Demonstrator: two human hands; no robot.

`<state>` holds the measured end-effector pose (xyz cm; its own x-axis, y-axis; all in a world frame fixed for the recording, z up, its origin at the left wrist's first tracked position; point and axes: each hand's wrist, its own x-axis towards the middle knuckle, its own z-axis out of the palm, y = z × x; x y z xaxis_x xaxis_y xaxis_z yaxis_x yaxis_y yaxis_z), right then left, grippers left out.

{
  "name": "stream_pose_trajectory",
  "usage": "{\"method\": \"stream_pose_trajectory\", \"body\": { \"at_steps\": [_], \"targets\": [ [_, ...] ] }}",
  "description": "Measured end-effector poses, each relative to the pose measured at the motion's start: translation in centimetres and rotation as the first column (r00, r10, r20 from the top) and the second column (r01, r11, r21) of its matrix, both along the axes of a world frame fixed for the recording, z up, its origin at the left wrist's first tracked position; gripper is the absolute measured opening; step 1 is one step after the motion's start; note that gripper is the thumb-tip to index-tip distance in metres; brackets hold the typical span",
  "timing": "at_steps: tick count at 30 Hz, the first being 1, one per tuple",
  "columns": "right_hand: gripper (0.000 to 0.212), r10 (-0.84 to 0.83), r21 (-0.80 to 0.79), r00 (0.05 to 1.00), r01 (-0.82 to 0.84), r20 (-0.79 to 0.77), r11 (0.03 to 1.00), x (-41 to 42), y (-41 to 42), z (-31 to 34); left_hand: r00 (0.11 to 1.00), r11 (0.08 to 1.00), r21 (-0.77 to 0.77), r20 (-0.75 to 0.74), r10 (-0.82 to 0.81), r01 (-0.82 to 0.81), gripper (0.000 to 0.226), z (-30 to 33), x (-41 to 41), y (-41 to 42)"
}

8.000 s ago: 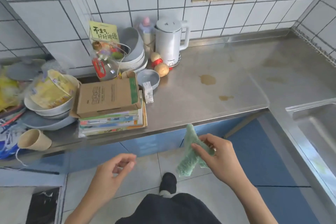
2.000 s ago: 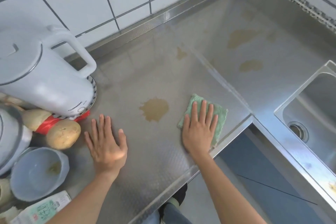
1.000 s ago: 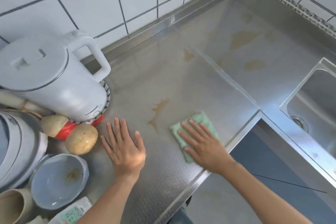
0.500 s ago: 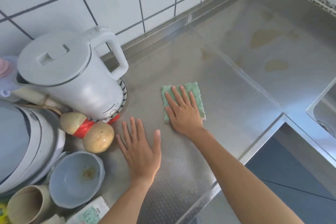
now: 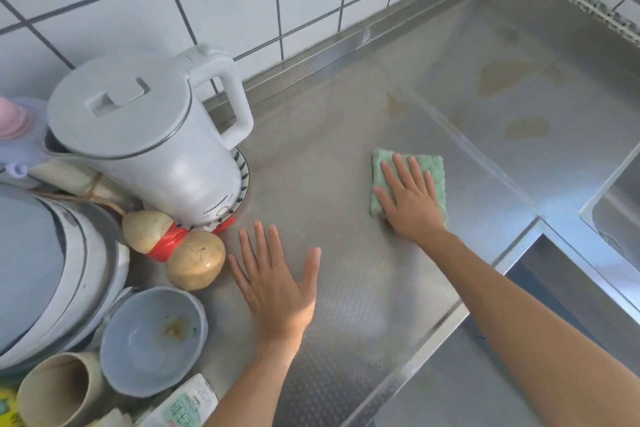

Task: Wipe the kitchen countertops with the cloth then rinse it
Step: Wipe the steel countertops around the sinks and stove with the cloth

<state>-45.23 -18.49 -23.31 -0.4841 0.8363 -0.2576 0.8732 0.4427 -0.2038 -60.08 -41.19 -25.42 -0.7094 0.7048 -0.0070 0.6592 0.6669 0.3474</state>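
A folded green cloth [image 5: 434,168] lies flat on the steel countertop [image 5: 332,156], a little right of centre. My right hand [image 5: 408,198] presses down on it with the fingers spread, covering most of it. My left hand [image 5: 277,274] rests palm-down on the bare steel to the left, fingers apart, holding nothing. Brown stains [image 5: 502,76] mark the counter at the back right, with another stain [image 5: 524,126] nearer the sink. The sink [image 5: 620,204] shows at the right edge.
A white electric kettle [image 5: 149,135] stands at the left, with two round brown gourds [image 5: 194,263] tied in red beside it. A blue bowl [image 5: 152,340], a beige cup [image 5: 59,388] and stacked dishes [image 5: 52,267] crowd the lower left. The counter's front edge [image 5: 433,326] runs diagonally.
My right hand has slid the cloth to the right, away from the kettle. The brown stain in front of the kettle has been wiped away. My left hand stays planted on the counter.
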Motion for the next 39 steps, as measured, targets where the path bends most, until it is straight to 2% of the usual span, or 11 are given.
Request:
{"method": "stream_pose_trajectory", "body": {
  "at_steps": [2,6,10,14,16,20,24,28,31,34,39],
  "targets": [
    [0.061,-0.065,-0.019,0.998,0.065,0.002,0.998,-5.8,1.6,-0.2,1.000,1.000,0.026,-0.021,0.010,-0.009,0.099,-0.2,-0.1,0.1],
    [0.059,0.206,0.037,0.978,-0.205,-0.027,0.978,-12.5,-0.8,-0.6,0.999,0.991,0.128,0.001,0.049,-0.049,0.100,-1.1,-0.2,0.2],
    [0.055,0.565,0.128,0.823,-0.555,-0.056,0.822,-8.2,-7.7,-1.8,0.996,0.973,0.218,0.074,0.057,-0.072,0.099,-1.4,-0.2,0.0],
    [0.058,0.726,0.115,0.688,-0.722,0.011,0.683,2.0,-11.3,-2.2,0.999,0.967,0.250,0.040,0.034,-0.043,0.088,-1.5,-0.3,-0.2],
    [0.059,0.717,0.099,0.695,-0.718,0.052,0.689,6.2,-9.8,-1.5,0.999,0.977,0.210,-0.008,0.039,-0.036,0.079,-1.7,-0.2,-0.2],
    [0.059,0.553,0.016,0.830,-0.555,0.073,0.832,6.6,-3.9,0.0,0.998,0.995,0.096,-0.057,0.038,-0.032,0.072,-2.0,-0.2,0.1],
    [0.061,0.282,0.010,0.959,-0.282,0.006,0.959,-2.0,3.0,0.0,0.996,0.995,0.086,-0.069,0.058,-0.052,0.070,-2.2,-0.1,0.2],
    [0.059,0.187,0.025,0.982,-0.186,-0.022,0.982,-12.6,8.9,-0.2,0.991,0.992,0.110,-0.109,0.071,-0.059,0.063,-2.7,0.0,0.4],
    [0.058,0.217,0.017,0.976,-0.217,-0.022,0.976,-19.5,9.3,-0.2,0.985,0.988,0.140,-0.152,0.082,-0.060,0.061,-3.4,0.1,0.4],
    [0.056,0.363,0.050,0.932,-0.362,-0.013,0.931,-22.1,5.7,-0.4,0.981,0.987,0.143,-0.169,0.093,-0.069,0.059,-3.6,0.0,0.4],
    [0.054,0.664,0.099,0.744,-0.658,-0.070,0.747,-15.0,-0.6,-0.9,0.979,0.985,0.139,-0.167,0.120,-0.097,0.049,-3.2,-0.1,0.7]
  ]
}}
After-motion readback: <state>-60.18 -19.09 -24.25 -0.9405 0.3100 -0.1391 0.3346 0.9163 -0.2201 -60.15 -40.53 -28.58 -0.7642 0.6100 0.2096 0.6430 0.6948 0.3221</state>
